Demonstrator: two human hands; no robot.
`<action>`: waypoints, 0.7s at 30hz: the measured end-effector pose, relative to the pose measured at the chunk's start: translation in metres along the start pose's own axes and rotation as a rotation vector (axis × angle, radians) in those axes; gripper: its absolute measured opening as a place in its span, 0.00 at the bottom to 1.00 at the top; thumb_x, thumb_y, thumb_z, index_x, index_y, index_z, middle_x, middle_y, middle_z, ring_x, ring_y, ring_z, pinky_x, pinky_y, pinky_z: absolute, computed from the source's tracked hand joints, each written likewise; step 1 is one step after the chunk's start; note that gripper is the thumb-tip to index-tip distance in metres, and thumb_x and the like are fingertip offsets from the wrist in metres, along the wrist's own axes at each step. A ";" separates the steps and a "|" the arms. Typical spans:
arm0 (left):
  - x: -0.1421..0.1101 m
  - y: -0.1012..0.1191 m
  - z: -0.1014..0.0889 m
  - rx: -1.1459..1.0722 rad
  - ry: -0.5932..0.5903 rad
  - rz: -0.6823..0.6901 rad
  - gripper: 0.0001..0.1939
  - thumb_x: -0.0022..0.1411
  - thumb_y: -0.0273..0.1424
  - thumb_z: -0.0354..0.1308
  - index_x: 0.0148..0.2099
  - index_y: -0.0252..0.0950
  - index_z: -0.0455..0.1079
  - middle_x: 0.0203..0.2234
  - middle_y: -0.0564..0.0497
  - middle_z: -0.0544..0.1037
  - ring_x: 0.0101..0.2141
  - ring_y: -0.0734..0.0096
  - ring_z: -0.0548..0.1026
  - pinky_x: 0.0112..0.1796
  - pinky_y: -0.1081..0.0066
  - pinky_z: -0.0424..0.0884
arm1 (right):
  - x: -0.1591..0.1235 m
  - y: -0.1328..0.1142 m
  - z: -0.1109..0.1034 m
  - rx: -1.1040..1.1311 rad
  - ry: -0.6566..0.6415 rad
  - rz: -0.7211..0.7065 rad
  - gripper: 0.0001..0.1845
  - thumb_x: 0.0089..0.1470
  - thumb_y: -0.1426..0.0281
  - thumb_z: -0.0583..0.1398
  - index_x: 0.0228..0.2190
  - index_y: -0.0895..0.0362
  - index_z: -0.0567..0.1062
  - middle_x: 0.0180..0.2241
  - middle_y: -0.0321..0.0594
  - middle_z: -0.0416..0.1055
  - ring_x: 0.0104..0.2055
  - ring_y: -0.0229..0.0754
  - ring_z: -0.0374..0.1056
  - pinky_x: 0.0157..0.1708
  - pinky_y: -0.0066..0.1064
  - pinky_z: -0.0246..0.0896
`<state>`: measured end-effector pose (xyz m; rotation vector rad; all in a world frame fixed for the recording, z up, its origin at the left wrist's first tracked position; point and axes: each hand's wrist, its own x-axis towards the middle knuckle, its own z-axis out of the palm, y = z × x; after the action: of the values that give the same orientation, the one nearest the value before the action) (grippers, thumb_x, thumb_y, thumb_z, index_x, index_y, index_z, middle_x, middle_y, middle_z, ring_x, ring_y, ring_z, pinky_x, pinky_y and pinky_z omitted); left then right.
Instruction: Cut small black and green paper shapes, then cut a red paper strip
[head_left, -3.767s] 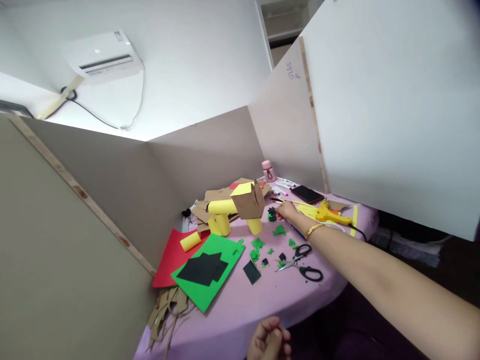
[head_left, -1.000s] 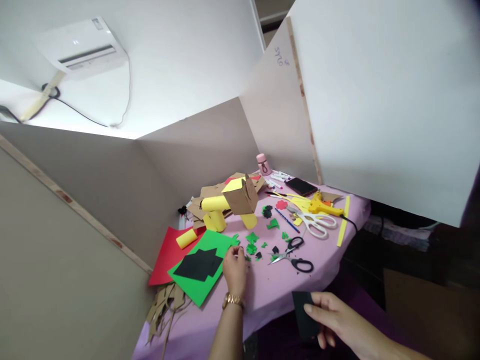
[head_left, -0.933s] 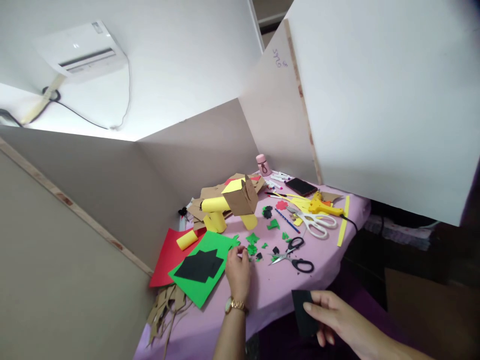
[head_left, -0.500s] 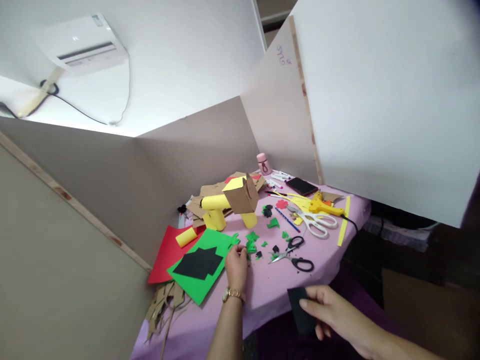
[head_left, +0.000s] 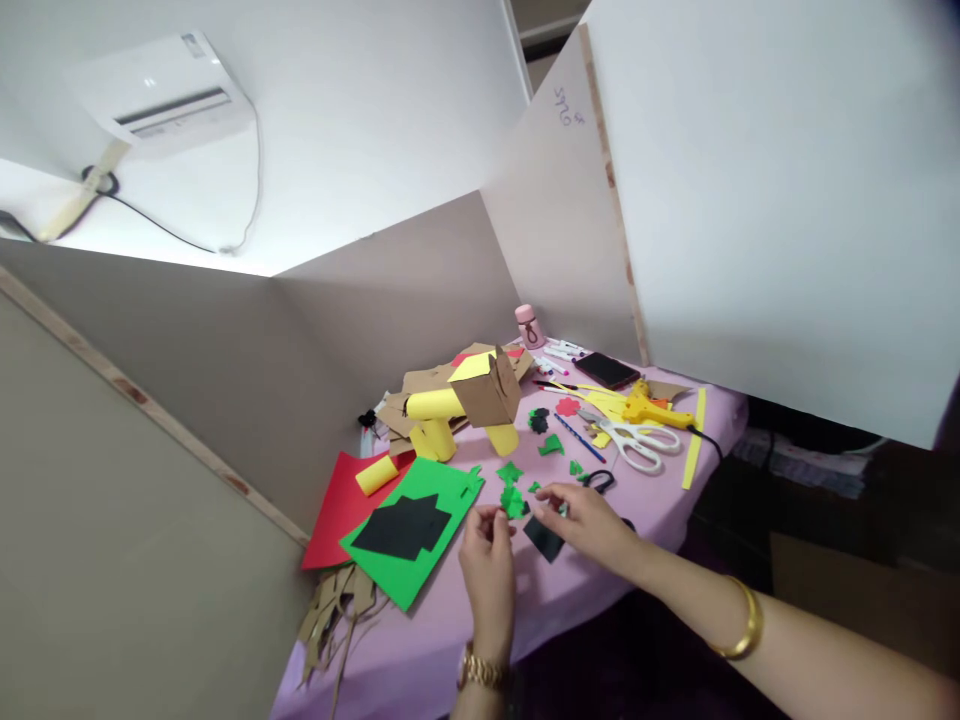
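Observation:
My left hand (head_left: 487,550) is closed in a pinch at the edge of a green flower-shaped paper cutout (head_left: 514,503). Just right of it, my right hand (head_left: 589,522) reaches in with thumb and index finger apart. A black paper piece (head_left: 544,541) lies below its thumb; whether other fingers touch it is hidden. Black-handled scissors (head_left: 598,481) are mostly covered by the right hand. Small green paper scraps (head_left: 510,471) lie beyond the fingers. To the left, a black paper sheet (head_left: 403,527) with cut-out edges rests on a green sheet (head_left: 405,590).
A cardboard and yellow paper model (head_left: 487,390) stands at the back. White scissors (head_left: 637,442), a yellow glue gun (head_left: 656,412) and a phone (head_left: 606,370) lie at the right. Red paper (head_left: 330,510) and cardboard scraps (head_left: 337,605) are at the left. Partition walls (head_left: 390,260) enclose the table.
My right hand has moved up and left over the table, bringing the black paper piece near the green cutouts. My left hand has shifted slightly right and nearer to me.

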<state>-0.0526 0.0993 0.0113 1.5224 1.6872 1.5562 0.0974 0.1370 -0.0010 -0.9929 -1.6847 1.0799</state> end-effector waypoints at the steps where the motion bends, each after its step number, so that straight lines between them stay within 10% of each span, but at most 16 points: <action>1: -0.010 0.004 0.004 -0.038 -0.026 -0.007 0.06 0.58 0.34 0.53 0.32 0.37 0.65 0.23 0.53 0.72 0.26 0.68 0.73 0.29 0.70 0.69 | -0.003 -0.001 0.000 0.038 -0.016 0.007 0.12 0.53 0.62 0.58 0.34 0.59 0.73 0.29 0.39 0.72 0.28 0.40 0.67 0.30 0.30 0.62; 9: -0.050 0.009 0.005 -0.253 -0.144 -0.093 0.08 0.59 0.35 0.52 0.37 0.35 0.66 0.24 0.50 0.75 0.22 0.70 0.73 0.25 0.71 0.71 | -0.028 -0.018 -0.012 0.323 -0.149 0.138 0.16 0.49 0.58 0.57 0.20 0.57 0.65 0.16 0.29 0.63 0.15 0.31 0.57 0.17 0.22 0.53; 16: -0.054 0.029 -0.020 0.178 -0.317 0.488 0.11 0.57 0.21 0.54 0.39 0.40 0.74 0.36 0.46 0.77 0.37 0.64 0.75 0.38 0.69 0.72 | -0.044 -0.029 -0.018 0.412 -0.272 0.191 0.15 0.47 0.60 0.61 0.20 0.58 0.69 0.14 0.28 0.63 0.15 0.30 0.56 0.17 0.22 0.53; 21: -0.061 0.041 -0.024 0.136 -0.279 0.469 0.09 0.56 0.21 0.57 0.34 0.39 0.75 0.31 0.48 0.79 0.34 0.66 0.77 0.35 0.73 0.72 | -0.054 -0.036 -0.022 0.419 -0.337 0.182 0.15 0.49 0.60 0.61 0.23 0.60 0.70 0.16 0.29 0.64 0.15 0.29 0.56 0.17 0.21 0.52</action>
<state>-0.0336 0.0278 0.0323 2.2123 1.3652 1.3637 0.1285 0.0819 0.0250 -0.7280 -1.5476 1.7159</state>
